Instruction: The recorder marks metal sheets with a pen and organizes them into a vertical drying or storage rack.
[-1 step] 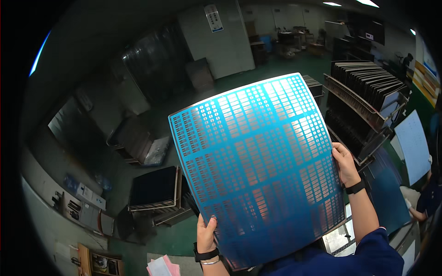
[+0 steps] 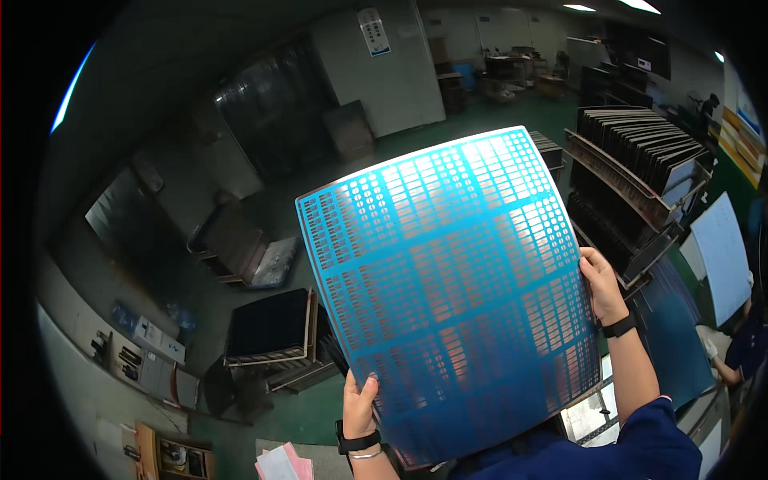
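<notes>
A large blue panel (image 2: 456,288) with rows of small copper-coloured shapes, looking like a circuit board sheet, is raised and tilted before me. My left hand (image 2: 360,406) grips its lower left edge, the thumb lying on the front face. On the right edge, lower than halfway up, my right hand (image 2: 602,286) has closed around the border with its thumb in front. The other fingers of both hands are partly hidden behind the panel. Bright light reflects off its upper right part.
At right stands a rack (image 2: 624,176) of upright dark panels. Nearby, a co-worker's gloved hand (image 2: 710,350) is close to a pale blue sheet (image 2: 722,260). A cart with a dark stack (image 2: 268,328) stands at left. Pink and white papers (image 2: 284,462) lie at the bottom.
The view has shifted very slightly. Both hands keep the same grip, and the panel stays at nearly the same tilt.
</notes>
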`<state>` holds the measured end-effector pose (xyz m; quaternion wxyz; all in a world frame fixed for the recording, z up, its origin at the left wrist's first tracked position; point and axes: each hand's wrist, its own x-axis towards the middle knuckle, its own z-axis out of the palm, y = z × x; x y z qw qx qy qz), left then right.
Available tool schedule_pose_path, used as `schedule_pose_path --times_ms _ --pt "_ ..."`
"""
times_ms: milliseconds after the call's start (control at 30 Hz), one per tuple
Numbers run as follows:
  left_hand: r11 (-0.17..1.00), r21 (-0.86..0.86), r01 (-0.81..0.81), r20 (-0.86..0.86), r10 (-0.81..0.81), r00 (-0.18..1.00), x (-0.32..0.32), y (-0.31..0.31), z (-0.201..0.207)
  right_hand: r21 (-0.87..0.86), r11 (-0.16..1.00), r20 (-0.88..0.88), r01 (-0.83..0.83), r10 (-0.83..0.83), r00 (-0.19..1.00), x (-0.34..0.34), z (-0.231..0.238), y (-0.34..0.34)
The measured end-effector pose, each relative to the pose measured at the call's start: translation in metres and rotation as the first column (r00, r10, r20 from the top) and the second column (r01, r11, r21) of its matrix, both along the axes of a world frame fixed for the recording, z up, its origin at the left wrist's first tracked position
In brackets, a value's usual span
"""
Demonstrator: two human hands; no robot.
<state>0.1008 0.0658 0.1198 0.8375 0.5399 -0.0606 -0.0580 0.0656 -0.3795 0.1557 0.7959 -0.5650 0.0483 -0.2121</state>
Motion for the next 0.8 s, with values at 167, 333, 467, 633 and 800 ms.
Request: schedule_pose_path --times_ms 167,333,467,633,800 --pt "0.987 0.158 -0.009 0.185 -0.02 0.983 0.005 -0.009 0.018 -0.083 0.996 0.145 0.028 -0.016 0.989 -0.004 -0.001 -0.017" --pt "0.825 0.491 -0.279 0.388 0.08 0.918 0.036 -0.022 0.014 -0.018 0.994 0.247 0.11 -0.102 0.964 0.024 -0.016 -0.029" --pt "0.934 0.351 -0.068 0.242 -0.02 0.97 0.051 -0.043 0.023 0.123 0.927 0.636 -0.354 0.201 0.745 0.04 -0.036 -0.088" --pt "0.819 0.414 -0.397 0.649 0.041 0.76 0.064 -0.061 0.012 0.306 0.801 0.541 -0.514 0.298 0.786 0.054 -0.036 -0.04" --pt "0.776 0.445 -0.446 0.691 0.018 0.722 0.074 -0.077 0.025 0.373 0.833 0.432 -0.408 0.234 0.871 0.032 -0.037 -0.027"
